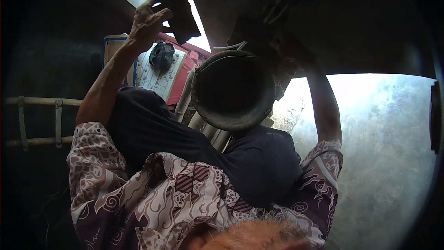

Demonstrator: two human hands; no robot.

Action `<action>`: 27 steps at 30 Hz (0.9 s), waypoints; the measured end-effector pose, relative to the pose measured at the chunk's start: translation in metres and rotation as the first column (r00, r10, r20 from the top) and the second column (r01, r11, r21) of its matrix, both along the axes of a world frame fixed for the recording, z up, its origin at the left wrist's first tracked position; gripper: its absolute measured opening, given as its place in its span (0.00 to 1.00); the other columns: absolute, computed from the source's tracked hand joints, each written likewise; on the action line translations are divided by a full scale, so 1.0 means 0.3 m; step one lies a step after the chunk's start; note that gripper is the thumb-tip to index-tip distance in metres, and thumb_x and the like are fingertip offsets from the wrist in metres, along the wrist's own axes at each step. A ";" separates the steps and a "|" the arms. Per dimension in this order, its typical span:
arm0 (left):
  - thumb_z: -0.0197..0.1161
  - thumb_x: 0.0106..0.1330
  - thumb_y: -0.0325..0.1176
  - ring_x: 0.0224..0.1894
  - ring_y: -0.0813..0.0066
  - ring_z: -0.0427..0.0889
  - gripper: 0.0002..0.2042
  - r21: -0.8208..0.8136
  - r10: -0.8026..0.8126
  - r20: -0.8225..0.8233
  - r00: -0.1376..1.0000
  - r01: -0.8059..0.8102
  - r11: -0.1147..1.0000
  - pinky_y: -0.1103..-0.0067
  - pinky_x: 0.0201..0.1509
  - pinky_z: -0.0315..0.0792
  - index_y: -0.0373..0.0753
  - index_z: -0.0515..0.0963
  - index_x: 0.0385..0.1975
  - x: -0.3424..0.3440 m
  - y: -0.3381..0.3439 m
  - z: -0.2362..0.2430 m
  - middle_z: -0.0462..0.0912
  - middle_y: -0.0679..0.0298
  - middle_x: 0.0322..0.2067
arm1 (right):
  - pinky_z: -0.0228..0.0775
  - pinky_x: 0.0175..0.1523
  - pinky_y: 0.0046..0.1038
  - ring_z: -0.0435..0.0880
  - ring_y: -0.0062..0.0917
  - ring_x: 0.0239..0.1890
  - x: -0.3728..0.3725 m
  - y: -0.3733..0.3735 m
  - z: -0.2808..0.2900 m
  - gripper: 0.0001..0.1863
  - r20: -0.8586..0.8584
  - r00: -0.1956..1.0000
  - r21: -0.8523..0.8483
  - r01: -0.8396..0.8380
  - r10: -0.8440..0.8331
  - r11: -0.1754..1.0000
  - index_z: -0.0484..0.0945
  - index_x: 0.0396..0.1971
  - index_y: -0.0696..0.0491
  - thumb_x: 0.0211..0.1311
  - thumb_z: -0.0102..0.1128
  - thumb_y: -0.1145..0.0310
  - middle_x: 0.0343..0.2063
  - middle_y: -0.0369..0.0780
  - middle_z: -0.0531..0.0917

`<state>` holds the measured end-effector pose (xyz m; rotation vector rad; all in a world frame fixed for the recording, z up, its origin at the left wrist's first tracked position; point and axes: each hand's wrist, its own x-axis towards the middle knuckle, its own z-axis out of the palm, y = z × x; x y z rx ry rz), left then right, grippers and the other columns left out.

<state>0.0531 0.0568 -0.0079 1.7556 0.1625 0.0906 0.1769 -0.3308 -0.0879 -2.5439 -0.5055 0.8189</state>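
My left hand [150,21] is raised at the upper left, gripping a dark rectangular slab [178,11] with a rough lower edge, seen against the bright opening. My right hand [286,46] reaches up into deep shadow at the upper right, beside dark pieces [245,30] and some pale thin strips [233,46]; its fingers are too dark to make out. Between my forearms, above my dark-trousered legs, is a round dark bucket [233,120] with a grimy rim; its inside is too dark to read.
Behind the bucket are a red-edged surface with a white board [150,78], a black lumpy object [162,55] and a tan blue-edged panel [111,51]. A bamboo rack [41,101] is at the left. Bamboo poles [185,99] lie under the bucket. A dark overhead sheet [370,28] spans the upper right, above pale ground [370,157].
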 end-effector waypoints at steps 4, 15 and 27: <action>0.62 0.61 0.29 0.39 0.70 0.86 0.23 -0.006 -0.007 0.000 1.000 0.007 1.000 0.75 0.43 0.85 0.27 0.70 0.54 -0.009 0.023 -0.006 0.84 0.56 0.40 | 0.76 0.44 0.40 0.85 0.41 0.37 0.040 0.011 0.003 0.16 0.359 0.917 0.094 -0.218 0.171 0.971 0.81 0.42 0.59 0.64 0.61 0.61 0.32 0.50 0.85; 0.63 0.62 0.27 0.39 0.65 0.86 0.24 -0.084 0.004 0.029 1.000 -0.002 0.996 0.69 0.39 0.87 0.26 0.67 0.57 0.000 -0.004 -0.001 0.82 0.53 0.40 | 0.76 0.43 0.42 0.84 0.45 0.35 0.066 -0.071 0.110 0.14 0.470 0.857 0.061 -0.269 0.210 0.961 0.83 0.35 0.60 0.62 0.60 0.62 0.31 0.53 0.84; 0.62 0.60 0.27 0.36 0.66 0.87 0.26 -0.077 -0.030 -0.018 0.999 0.028 0.997 0.75 0.35 0.87 0.26 0.66 0.58 -0.007 -0.042 0.029 0.83 0.52 0.43 | 0.73 0.44 0.38 0.83 0.41 0.39 0.021 -0.025 0.280 0.12 0.514 0.852 0.164 -0.216 0.104 0.962 0.81 0.40 0.59 0.63 0.61 0.66 0.35 0.50 0.84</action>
